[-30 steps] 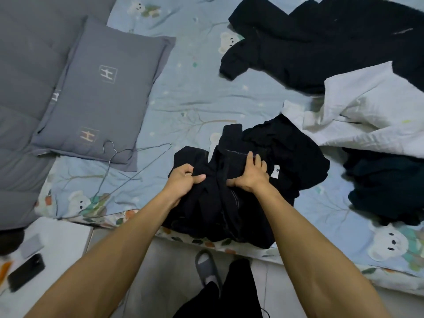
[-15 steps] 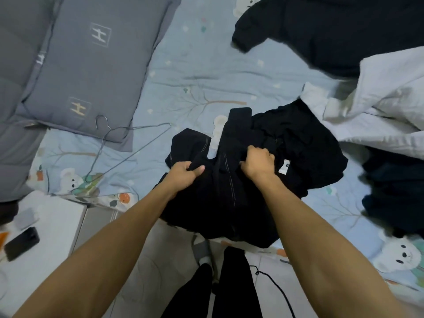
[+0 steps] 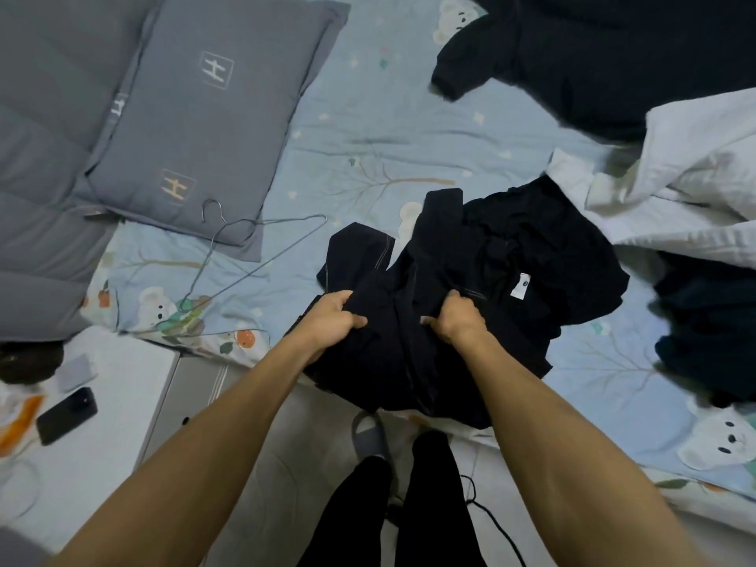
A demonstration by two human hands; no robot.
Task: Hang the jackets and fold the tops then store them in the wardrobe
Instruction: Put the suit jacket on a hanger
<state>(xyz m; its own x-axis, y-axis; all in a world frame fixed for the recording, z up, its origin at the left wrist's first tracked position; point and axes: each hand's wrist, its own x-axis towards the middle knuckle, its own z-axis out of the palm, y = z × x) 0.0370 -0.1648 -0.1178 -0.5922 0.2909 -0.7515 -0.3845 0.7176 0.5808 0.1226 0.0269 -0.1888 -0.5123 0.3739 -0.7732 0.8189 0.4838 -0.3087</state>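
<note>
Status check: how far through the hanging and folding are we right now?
Early. Done: nothing visibly; no garment is folded or hung. In hand: the left hand and right hand both grip the black garment at the bed edge. Left: the wire hanger lies unused, and the dark jacket, white garment and dark pile lie loose.

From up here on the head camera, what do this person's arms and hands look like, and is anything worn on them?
Both arms are bare from the edge of the view to the fingertips: no sleeves, gloves, watch or rings show. The left hand and the right hand carry no markings or cables. Lower down, the person wears black trousers and a grey slipper.
</note>
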